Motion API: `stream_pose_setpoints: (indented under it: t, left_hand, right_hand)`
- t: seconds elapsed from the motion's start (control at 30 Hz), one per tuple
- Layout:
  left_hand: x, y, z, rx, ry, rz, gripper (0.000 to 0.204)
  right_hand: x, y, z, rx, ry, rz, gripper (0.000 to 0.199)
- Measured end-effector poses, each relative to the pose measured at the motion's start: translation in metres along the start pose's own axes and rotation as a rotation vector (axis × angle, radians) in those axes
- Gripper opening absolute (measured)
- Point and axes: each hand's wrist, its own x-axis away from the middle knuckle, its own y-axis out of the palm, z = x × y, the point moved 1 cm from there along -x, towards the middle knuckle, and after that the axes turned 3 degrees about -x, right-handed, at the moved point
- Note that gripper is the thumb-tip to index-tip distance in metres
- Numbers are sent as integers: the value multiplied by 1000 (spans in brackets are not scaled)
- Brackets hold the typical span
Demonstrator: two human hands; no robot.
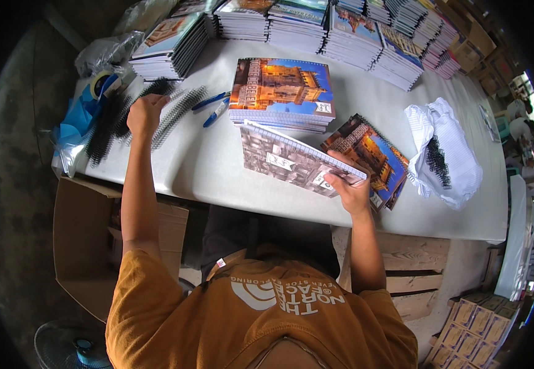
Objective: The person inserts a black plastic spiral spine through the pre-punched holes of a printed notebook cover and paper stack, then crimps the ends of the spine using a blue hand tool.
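on the worktop (pixel 199 166), coils (pixel 100 138) and pens (pixel 217 112) lie left of the notebook stack (pixel 282 89), book rows (pixel 297 31) behind it.

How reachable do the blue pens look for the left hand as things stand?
Probably yes: the blue pens lie uncovered on the table, to the right of the left hand. Only black spiral coils lie between, seemingly low enough to pass over; whether the hand holds one is unclear.

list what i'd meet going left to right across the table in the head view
Crumpled blue material → left hand → blue pens → notebook stack → right hand → white cloth bundle.
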Motion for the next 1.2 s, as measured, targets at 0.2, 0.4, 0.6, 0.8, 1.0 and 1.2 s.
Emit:
stream_pose_setpoints:
  t: [0.2, 0.4, 0.6, 0.8, 1.0, 1.2]
  left_hand:
    - [55, -30, 67, 829, 378, -356, 34]
    - [99, -16, 97, 858, 436, -603, 35]
    - [103, -32, 103, 834, 336, -706, 45]
    - [100, -50, 111, 904, 26, -984, 52]
    - [86, -48, 103, 1095, -256, -1193, 47]
    - [92, -64, 111, 769, 654, -537, 21]
  right_hand:
    - [-2, -1, 7, 52, -21, 36, 24]
    - [-4, -3, 6, 121, -57, 11, 24]
    - [-7, -6, -3, 166, -83, -124, 22]
    - [-3, -3, -3, 160, -165, -152, 23]
    - [-6, -5, 1, 109, -256, -269, 24]
    - [3, -4, -1, 33, -60, -144, 24]
